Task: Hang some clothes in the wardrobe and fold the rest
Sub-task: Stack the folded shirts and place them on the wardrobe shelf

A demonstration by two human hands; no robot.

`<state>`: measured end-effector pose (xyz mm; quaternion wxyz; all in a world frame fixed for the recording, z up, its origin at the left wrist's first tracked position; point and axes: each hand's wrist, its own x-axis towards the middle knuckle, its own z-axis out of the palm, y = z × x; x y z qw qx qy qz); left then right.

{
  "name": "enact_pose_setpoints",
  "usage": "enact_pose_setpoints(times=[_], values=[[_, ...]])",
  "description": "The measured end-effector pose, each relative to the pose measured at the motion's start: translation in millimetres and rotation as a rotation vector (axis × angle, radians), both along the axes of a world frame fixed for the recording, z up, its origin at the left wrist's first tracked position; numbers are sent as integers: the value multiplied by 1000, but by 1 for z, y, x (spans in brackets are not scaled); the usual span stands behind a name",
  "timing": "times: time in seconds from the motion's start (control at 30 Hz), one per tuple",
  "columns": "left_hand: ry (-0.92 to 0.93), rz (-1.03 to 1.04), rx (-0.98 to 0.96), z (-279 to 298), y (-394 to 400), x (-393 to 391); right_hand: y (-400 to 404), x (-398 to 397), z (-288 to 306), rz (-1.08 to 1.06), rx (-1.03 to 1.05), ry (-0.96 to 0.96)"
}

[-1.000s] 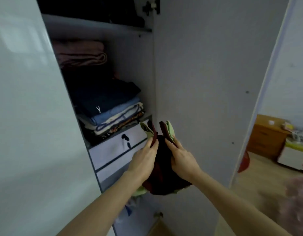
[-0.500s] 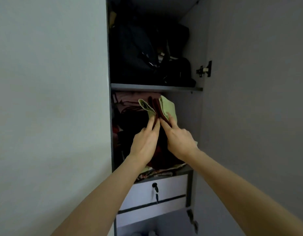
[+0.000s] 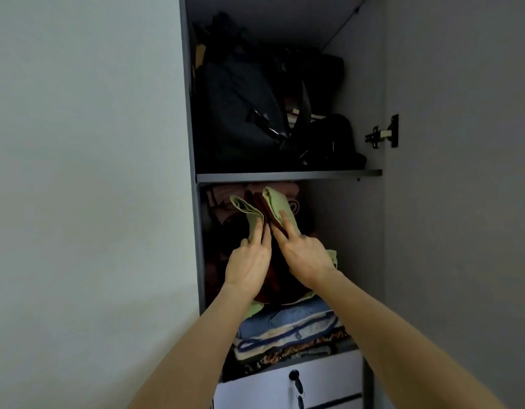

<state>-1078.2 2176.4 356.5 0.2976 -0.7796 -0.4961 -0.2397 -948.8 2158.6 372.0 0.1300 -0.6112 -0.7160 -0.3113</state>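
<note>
A tall grey wardrobe stands open, a pale closed door on the left and the open door's inner face on the right with a hinge on it. In the middle compartment, under the shelf, a folded bundle of pale green and dark red cloth is held up on top of the stack of folded clothes. The left hand presses straight fingers against the bundle's left green fold; the thumb is hidden, so whether it pinches cannot be told. The right hand lies with straight fingers flat on the right green fold and the red cloth beside it. Behind the bundle lie pink folded clothes. The stack shows blue, cream and patterned layers. Above the shelf sit dark bags. Below the stack is a white drawer with a key in its lock.
</note>
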Motion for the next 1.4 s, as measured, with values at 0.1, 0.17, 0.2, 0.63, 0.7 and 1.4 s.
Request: enact_pose_setpoints(times=[0.1, 0.17, 0.2, 0.63, 0.7, 1.4], values=[[23, 38, -21, 1, 17, 9, 19, 14, 1, -7, -33, 4], [30, 74, -20, 4, 32, 13, 34, 24, 4, 1, -53, 18], [30, 91, -21, 5, 38, 14, 42, 29, 5, 5, -59, 26], [105, 300, -251, -25, 94, 14, 104, 59, -29, 2, -196, 58], [99, 335, -207, -16, 95, 12, 106, 63, -26, -37, -152, 62], [-194, 198, -546, -47, 117, 37, 140, 79, -61, -151, -372, 326]])
